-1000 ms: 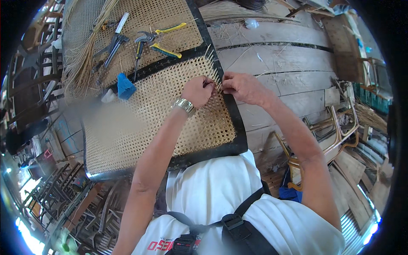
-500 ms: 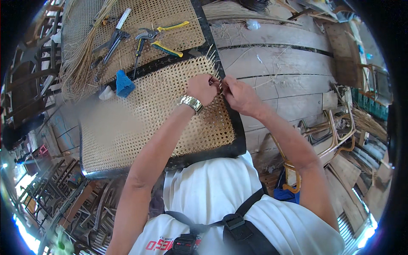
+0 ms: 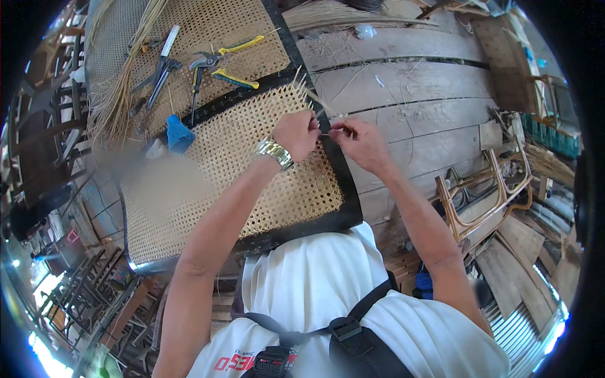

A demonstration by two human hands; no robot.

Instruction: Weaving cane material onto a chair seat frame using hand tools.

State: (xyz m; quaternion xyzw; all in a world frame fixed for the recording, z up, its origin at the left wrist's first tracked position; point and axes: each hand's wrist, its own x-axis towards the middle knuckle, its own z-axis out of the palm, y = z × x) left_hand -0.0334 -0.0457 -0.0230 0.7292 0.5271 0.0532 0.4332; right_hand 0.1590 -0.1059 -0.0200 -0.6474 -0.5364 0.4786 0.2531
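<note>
A black-framed panel (image 3: 343, 211) with woven cane mesh (image 3: 277, 195) lies across my lap. At its right edge my left hand (image 3: 295, 135), with a metal watch on the wrist, is closed with its knuckles over the weave. My right hand (image 3: 360, 143) pinches just outside the frame, fingertips close to the left ones. A pale cane strand (image 3: 320, 103) runs from the mesh corner toward my right fingers. Several loose strand ends stick up at that corner. What lies inside my left fingers is mostly hidden.
Yellow-handled pruning shears (image 3: 228, 60), a screwdriver (image 3: 195, 88), a hammer (image 3: 162, 72) and a blue cloth-like piece (image 3: 179, 134) lie on the panels. A bundle of cane strands (image 3: 129, 82) hangs at the left. Wooden planks (image 3: 403, 82) and a chair frame (image 3: 488, 198) are at the right.
My hands have drawn slightly apart, the right one moving a little right and down. A strand now shows slanting above my right fingers. The view has shifted slightly.
</note>
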